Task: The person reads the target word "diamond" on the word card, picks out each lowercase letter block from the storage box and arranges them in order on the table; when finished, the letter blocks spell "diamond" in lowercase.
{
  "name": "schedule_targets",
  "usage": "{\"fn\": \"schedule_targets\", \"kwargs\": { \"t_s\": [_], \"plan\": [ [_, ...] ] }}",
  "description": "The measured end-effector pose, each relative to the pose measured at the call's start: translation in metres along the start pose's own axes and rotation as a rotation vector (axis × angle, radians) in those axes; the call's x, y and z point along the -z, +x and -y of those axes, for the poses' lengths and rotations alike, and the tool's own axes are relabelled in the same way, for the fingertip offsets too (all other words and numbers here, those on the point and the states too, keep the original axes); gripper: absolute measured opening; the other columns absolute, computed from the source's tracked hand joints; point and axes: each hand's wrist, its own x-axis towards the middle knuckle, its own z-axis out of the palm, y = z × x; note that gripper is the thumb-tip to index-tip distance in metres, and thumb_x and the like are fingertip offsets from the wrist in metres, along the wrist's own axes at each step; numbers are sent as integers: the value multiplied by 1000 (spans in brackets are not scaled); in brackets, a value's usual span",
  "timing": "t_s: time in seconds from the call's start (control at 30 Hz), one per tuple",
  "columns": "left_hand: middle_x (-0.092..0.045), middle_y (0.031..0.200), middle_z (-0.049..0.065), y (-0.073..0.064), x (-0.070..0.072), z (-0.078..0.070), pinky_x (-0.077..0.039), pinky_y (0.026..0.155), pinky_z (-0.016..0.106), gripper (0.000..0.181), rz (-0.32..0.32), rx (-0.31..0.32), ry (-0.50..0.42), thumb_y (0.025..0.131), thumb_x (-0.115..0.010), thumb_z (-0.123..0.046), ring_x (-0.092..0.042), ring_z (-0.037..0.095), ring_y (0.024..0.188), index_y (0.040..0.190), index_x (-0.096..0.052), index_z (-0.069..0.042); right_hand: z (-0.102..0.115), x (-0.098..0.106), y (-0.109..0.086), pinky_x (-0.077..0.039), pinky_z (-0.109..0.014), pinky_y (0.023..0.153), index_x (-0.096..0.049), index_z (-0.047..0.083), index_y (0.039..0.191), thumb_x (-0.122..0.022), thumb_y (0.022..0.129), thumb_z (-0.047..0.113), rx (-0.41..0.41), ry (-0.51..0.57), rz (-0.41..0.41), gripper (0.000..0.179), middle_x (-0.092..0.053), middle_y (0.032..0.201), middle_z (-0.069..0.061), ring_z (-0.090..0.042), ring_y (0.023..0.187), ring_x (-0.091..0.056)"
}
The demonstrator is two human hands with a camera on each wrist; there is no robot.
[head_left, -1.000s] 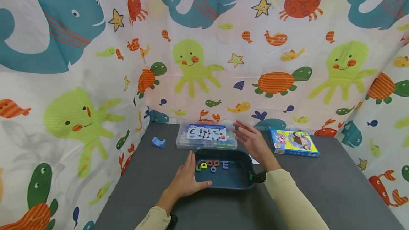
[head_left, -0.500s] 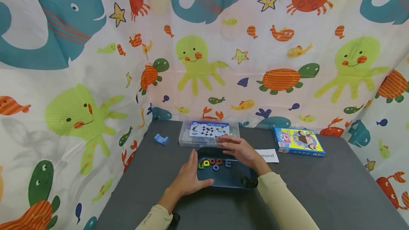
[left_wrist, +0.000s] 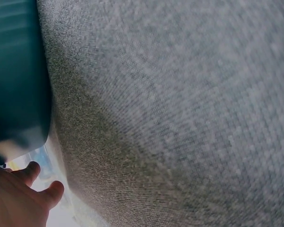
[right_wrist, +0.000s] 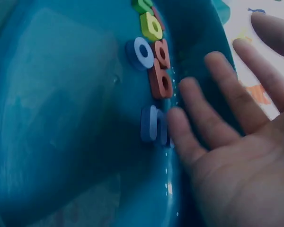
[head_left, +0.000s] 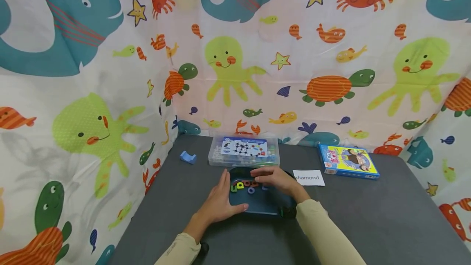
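Several coloured plastic letters lie along the far and left side of a dark teal tray [head_left: 254,212]. Among them are a green one [head_left: 233,188], a yellow one [head_left: 240,185], red ones [right_wrist: 161,80], a blue ring-shaped o [right_wrist: 140,53] and a blue m [right_wrist: 154,124]. My left hand [head_left: 218,201] rests against the tray's left side, fingers straight along the wall and thumb by the near rim. Above the tray, my right hand [head_left: 276,181] reaches toward the blue m with spread, loose fingers, holding nothing. It partly covers the m; whether a fingertip touches it I cannot tell.
Behind the tray stands a clear plastic case [head_left: 244,151] with small parts. A white card [head_left: 309,178] reading "diamond" lies to the right, near a blue and yellow box [head_left: 348,162]. A small light-blue piece [head_left: 188,157] is at back left. Patterned curtains enclose the grey table [head_left: 165,216].
My right hand has moved left and down, from beyond the tray's far right corner to over the letters, uncovering the card. The left hand stays at the tray. The view has shifted slightly.
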Motion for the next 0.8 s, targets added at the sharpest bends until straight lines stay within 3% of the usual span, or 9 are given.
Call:
{"fn": "schedule_targets", "kwargs": {
  "t_s": [0.23,0.63,0.8],
  "plan": [
    [9,180,3,0,1,-1,-29,116,75,129,3,-3,-8,87,-75,-72,-26,52,155,173,-2,-10,-5,-2,4,-52,-52,107,-65,-5,142,-68,105,15,-22,-168,-10,42,-68,139,-23,-26,117,-67],
    [9,180,3,1,1,0,-29,115,76,129,3,-1,-33,87,-76,-71,-25,51,155,173,-1,-10,-8,-3,8,-56,-54,101,-67,-10,136,-71,100,6,-10,-300,-15,40,-72,130,-23,-37,120,-68],
    [9,180,3,1,1,0,-29,115,75,129,8,2,-39,87,-76,-71,-25,50,156,173,-1,-12,-11,-2,8,-58,-52,97,-67,-11,135,-71,99,3,-13,-298,-14,40,-72,130,-24,-39,118,-69]
  ]
}}
